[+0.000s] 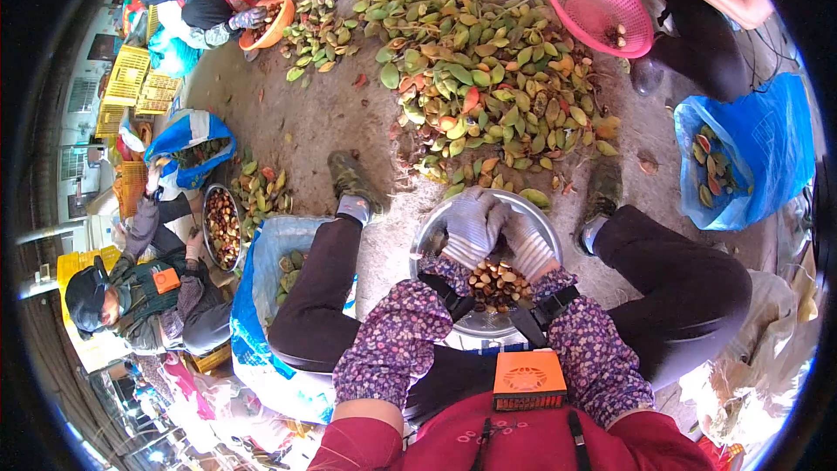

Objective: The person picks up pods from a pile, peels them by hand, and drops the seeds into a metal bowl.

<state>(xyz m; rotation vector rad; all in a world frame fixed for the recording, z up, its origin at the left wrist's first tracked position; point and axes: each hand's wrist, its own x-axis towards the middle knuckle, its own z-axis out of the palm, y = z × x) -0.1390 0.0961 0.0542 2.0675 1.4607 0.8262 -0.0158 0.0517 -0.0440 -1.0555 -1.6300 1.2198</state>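
My left hand [472, 225], in a pale striped glove, is over the far part of a metal basin [423, 235] between my knees. Beside it is my right hand [527, 242], gloved alike. The two meet with fingers curled inward and closed; whatever they hold is hidden by the gloves. Below my wrists, shiny brown seeds [495, 288] with pale patches lie heaped in the basin. Just past the basin spreads a large pile of green, yellow and orange pods [488, 78] on the ground.
Blue-lined sacks stand on both sides: a left sack [261, 253] and a right sack [767, 148] with split pods inside. Co-workers sit around the pile, with a pink basket [602, 9], an orange bowl [277, 22] and a seed-filled basin [222, 227] near them.
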